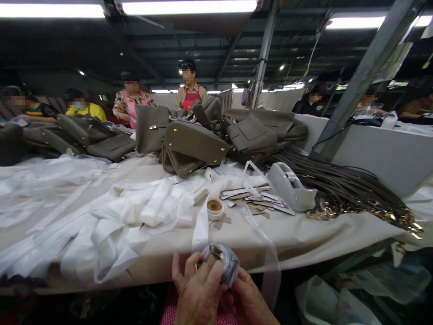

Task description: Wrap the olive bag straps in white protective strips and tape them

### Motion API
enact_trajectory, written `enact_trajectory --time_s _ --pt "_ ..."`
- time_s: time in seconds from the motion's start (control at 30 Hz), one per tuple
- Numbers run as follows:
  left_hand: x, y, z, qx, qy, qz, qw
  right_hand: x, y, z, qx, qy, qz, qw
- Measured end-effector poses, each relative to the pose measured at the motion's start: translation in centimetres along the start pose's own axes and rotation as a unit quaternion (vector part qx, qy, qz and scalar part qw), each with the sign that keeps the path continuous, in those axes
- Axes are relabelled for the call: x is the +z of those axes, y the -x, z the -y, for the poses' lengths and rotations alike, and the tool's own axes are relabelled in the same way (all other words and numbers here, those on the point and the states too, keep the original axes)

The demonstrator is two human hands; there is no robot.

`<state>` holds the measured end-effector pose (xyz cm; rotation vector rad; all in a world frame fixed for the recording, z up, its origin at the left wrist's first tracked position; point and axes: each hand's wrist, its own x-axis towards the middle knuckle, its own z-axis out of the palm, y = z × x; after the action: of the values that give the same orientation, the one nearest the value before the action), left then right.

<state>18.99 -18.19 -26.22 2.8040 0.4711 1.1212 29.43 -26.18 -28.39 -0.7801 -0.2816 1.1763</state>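
Both hands are together at the table's front edge, around a small grey-white cloth bundle (231, 266). A shiny metal loop (215, 249) with a brownish piece through it shows at the top of the bundle. My left hand (199, 291) has its fingers closed on the brownish piece and loop, with the thumb and index finger raised. Lower right, my right hand (248, 293) grips the cloth bundle, its fingertips partly hidden behind it. Just beyond the hands are a round white tub (214, 208) with brown contents and a white strip (201, 232).
Brown handbags (192, 142) are heaped along the back. White wrapping strips (135, 216) cover the left. To the right lie card pieces (259, 198), a grey tape dispenser (292, 187) and dark straps (341, 185) with gold clasps. Several people work behind the table.
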Motion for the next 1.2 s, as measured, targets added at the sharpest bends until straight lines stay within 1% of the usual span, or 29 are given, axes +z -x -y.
enact_trajectory --time_s 0.13,0.2,0.27,0.37,0.53,0.6,0.67,0.73,0.83,0.87,0.93,1.03,1.13,1.2 --pt "0.0 0.2 0.9 -0.035 0.015 0.027 0.999 -0.4 -0.1 0.5 0.020 0.043 0.047 0.998" --pt "0.1 0.2 1.5 -0.028 0.048 0.060 0.997 -0.7 -0.4 0.3 0.016 0.062 0.070 0.996" --pt "0.1 0.3 2.0 -0.031 0.088 0.097 0.991 -0.8 -0.6 -0.2 0.008 0.056 0.087 0.995" --pt "0.0 0.4 2.4 -0.075 0.123 0.127 0.981 -0.6 -0.7 -1.1 0.006 0.029 0.108 0.994" --pt "-0.2 0.5 2.3 -0.134 0.148 0.137 0.970 -0.1 -0.3 -2.0 0.027 -0.028 0.111 0.993" --pt "-0.1 0.4 2.2 -0.158 0.157 0.147 0.964 0.2 -0.1 -2.2 0.022 -0.053 0.096 0.994" --pt "0.1 0.3 2.2 -0.180 0.171 0.158 0.956 0.6 -0.1 -2.2 0.008 -0.074 0.066 0.995" --pt "0.6 0.5 2.2 -0.185 0.182 0.137 0.956 1.2 -0.2 -2.0 -0.002 -0.091 0.043 0.995" --pt "1.5 1.5 2.5 -0.177 0.194 0.056 0.963 2.1 -0.2 -1.4 -0.006 -0.086 0.042 0.995" --pt "1.8 1.9 2.7 -0.180 0.204 0.039 0.962 2.3 -0.2 -1.2 -0.007 -0.075 0.041 0.996" --pt "1.9 2.5 2.8 -0.197 0.235 0.034 0.951 2.4 -0.1 -0.8 -0.006 -0.047 0.033 0.998" --pt "1.2 2.4 2.5 -0.243 0.287 0.059 0.925 2.2 0.3 -0.7 -0.012 0.005 0.038 0.999" --pt "-0.2 1.5 1.4 -0.314 0.338 0.074 0.884 1.4 1.2 -1.0 -0.017 0.067 0.075 0.995" --pt "-1.1 0.8 0.6 -0.339 0.369 0.084 0.861 0.3 2.1 -1.4 -0.019 0.104 0.110 0.988"
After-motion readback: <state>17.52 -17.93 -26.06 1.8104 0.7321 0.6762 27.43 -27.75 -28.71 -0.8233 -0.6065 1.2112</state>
